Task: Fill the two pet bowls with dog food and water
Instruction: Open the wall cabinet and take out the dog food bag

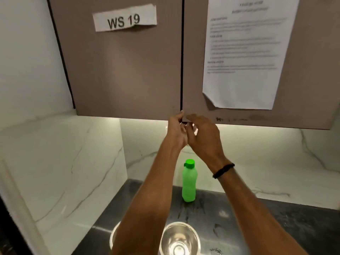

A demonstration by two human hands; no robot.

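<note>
Two steel bowls stand on the dark counter near the bottom edge: one bowl (180, 238) shows its shiny inside, the other bowl (114, 235) is mostly hidden behind my left forearm. A green bottle (189, 181) with its cap on stands upright behind them. Both hands are raised to the bottom edge of the wall cupboard, where the left door (125, 70) and the right door (239, 116) meet. My left hand (176, 129) pinches the lower corner of the left door. My right hand (202, 135) has its fingers hooked under the right door's corner. No dog food is in view.
A paper label reading "WS 19" (125, 18) is stuck on the left door, and a printed sheet (242, 52) on the right one. White marble walls (64, 162) close in the left side and the back. A light strip glows under the cupboard.
</note>
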